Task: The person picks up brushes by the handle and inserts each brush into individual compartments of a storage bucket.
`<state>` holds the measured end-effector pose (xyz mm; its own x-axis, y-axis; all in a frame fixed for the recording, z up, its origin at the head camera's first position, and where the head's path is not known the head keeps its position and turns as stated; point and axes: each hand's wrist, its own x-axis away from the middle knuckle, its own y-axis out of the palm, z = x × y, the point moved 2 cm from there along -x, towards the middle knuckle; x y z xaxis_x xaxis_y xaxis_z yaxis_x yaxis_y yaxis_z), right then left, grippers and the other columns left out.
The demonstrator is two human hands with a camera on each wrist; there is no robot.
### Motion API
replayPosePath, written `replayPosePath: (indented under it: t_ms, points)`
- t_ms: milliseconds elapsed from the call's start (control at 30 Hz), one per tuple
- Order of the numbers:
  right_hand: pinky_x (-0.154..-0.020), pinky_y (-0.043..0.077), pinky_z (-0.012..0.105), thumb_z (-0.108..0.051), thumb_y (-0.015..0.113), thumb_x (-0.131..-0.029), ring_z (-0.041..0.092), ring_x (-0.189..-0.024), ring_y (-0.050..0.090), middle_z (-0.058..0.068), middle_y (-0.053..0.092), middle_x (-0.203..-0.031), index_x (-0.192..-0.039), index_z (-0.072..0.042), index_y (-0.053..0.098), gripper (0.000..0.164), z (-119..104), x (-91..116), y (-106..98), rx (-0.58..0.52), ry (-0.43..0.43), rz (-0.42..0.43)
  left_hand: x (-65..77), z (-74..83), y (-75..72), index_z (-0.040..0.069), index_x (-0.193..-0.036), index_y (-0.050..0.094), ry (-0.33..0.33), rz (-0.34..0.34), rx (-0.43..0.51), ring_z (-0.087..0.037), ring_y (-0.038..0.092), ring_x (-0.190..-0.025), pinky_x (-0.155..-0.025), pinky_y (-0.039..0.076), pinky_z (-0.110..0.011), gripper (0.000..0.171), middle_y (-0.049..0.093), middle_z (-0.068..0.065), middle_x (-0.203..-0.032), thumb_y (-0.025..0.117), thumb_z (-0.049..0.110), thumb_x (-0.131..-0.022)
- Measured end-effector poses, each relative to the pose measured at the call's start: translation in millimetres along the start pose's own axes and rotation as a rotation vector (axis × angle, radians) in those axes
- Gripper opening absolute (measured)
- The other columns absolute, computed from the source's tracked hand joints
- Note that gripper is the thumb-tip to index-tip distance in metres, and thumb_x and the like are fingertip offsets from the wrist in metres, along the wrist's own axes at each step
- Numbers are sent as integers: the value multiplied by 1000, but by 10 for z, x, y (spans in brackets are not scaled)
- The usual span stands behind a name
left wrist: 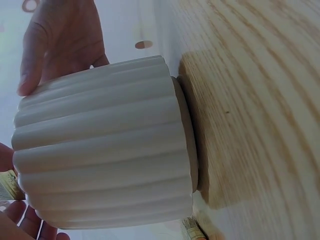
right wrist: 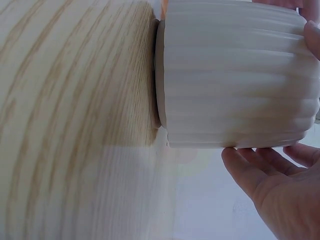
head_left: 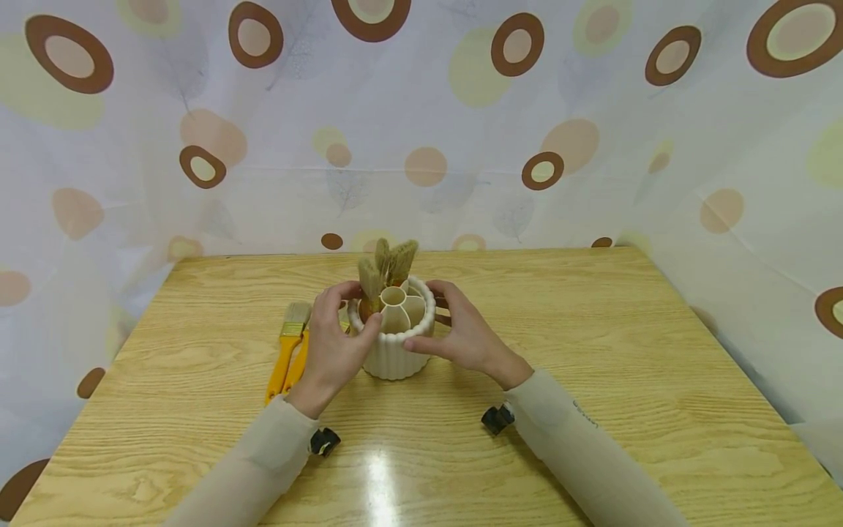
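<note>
A white fluted brush holder (head_left: 393, 359) with inner dividers and a round centre tube stands upright on the table. Several paint brushes (head_left: 399, 260) stick bristles-up from its back left compartments. My left hand (head_left: 329, 344) grips the holder's left side, thumb at the front rim and fingers toward the back. On the opposite side my right hand (head_left: 464, 333) holds it, thumb on the front below the rim and fingers round behind. In the right wrist view, fingertips (right wrist: 235, 157) touch the fluted wall.
Paint brushes with orange handles (head_left: 283, 362) lie on the wooden table (head_left: 593, 366), left of the holder and beside my left hand. A patterned curtain (head_left: 421, 132) hangs behind the table's back edge and along its sides.
</note>
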<state>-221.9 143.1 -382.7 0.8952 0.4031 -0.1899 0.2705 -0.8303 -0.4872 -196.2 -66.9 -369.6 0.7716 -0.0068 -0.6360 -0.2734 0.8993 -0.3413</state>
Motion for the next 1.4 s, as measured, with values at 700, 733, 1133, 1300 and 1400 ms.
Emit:
replayPosePath:
  t_ms: [700, 733, 1133, 1300, 1400]
  points:
    - [-105, 36, 49, -28, 82, -75, 30, -127, 41, 15, 38, -141, -145, -5, 28, 91, -182, 42, -22, -45, 15, -17, 84, -29, -148, 2, -121, 55, -17, -1, 18, -24, 47, -109, -93, 37, -48, 43, 56, -17, -114, 70, 6, -81]
    - [-105, 36, 48, -30, 83, -75, 28, -127, 41, 13, 39, -141, -145, -6, 29, 92, -155, 35, -20, -39, 19, -13, 88, -31, -158, 2, -121, 55, -17, -2, 13, -24, 47, -109, -93, 37, -48, 42, 56, -17, -114, 70, 6, -82]
    - [-102, 40, 42, -47, 82, -71, 21, -125, 44, -1, 39, -138, -146, -15, 29, 97, 0, 9, -8, -6, 3, 9, 111, -144, -317, 1, -119, 56, -37, 23, -41, -25, 49, -106, -90, 38, -41, 42, 58, -12, -109, 72, 2, -80]
    - [-102, 40, 40, -48, 82, -70, 16, -125, 44, -3, 39, -138, -146, -16, 29, 98, -10, 15, -6, 2, 19, 12, 123, -188, -388, 1, -119, 56, -44, 11, -69, -26, 49, -106, -89, 38, -43, 41, 58, -13, -109, 73, 4, -81]
    - [-102, 41, 39, -48, 81, -70, 16, -125, 44, -3, 39, -138, -146, -16, 29, 98, -13, 15, -5, 8, 21, 12, 130, -203, -421, 1, -119, 56, -46, 5, -79, -26, 48, -106, -89, 38, -42, 41, 58, -14, -110, 72, 6, -82]
